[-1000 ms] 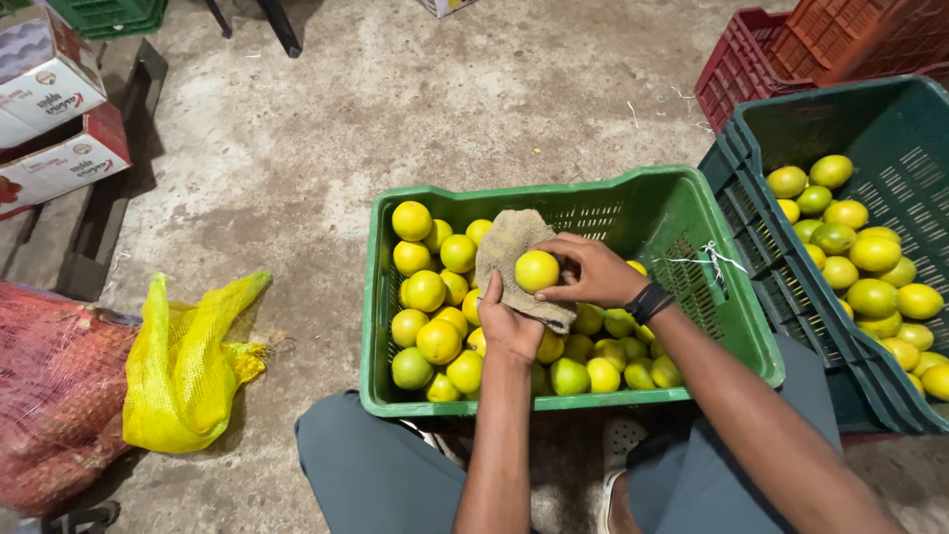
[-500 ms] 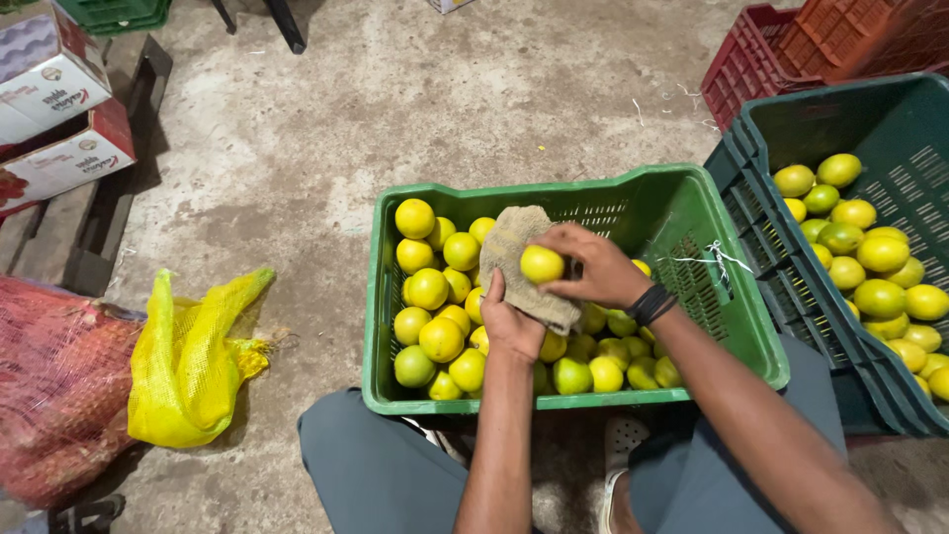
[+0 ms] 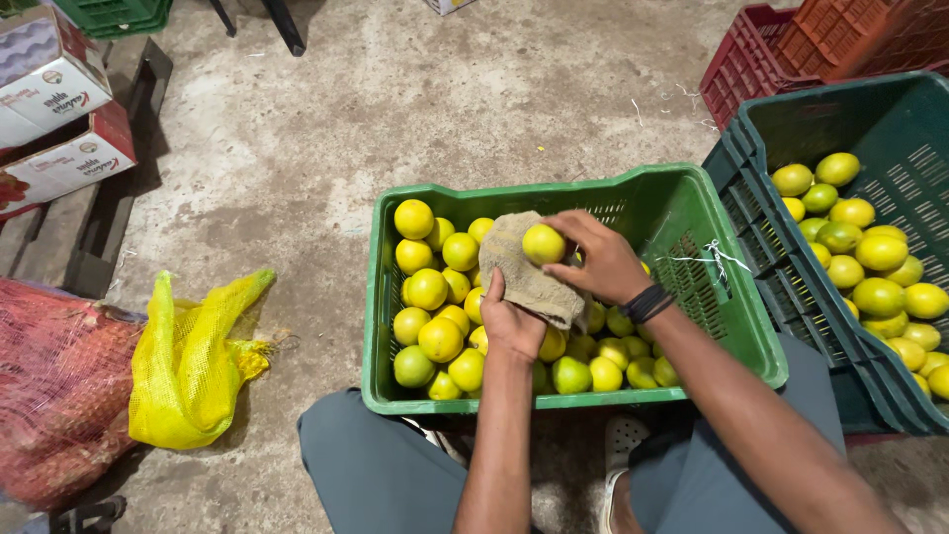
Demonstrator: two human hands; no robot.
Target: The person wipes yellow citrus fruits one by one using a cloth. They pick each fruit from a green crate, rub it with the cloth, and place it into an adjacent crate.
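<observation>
The right hand [image 3: 600, 259] grips a round yellow citrus fruit [image 3: 543, 243], fingers curled over its top and side. The left hand [image 3: 514, 321] is closed on a beige cloth [image 3: 519, 265], coarse and crumpled, which lies under and against the fruit. A black band [image 3: 647, 303] circles the right wrist.

Directly below both hands sits a green plastic crate [image 3: 727, 326] with slotted walls, holding many smooth yellow and yellow-green fruits. A white string [image 3: 707, 259] is tied on its wall, just right of the right hand.

Further right stands a dark green crate [image 3: 791, 124] of the same fruit; beyond it are red and orange crates [image 3: 811, 40], latticed.

Well to the left of the hands, a yellow mesh sack [image 3: 188, 366] lies slack on the rough concrete floor [image 3: 415, 109], touching a red mesh sack [image 3: 54, 386]. Farther left and beyond, two rectangular cardboard boxes [image 3: 54, 119], white and red with printed labels, are stacked.
</observation>
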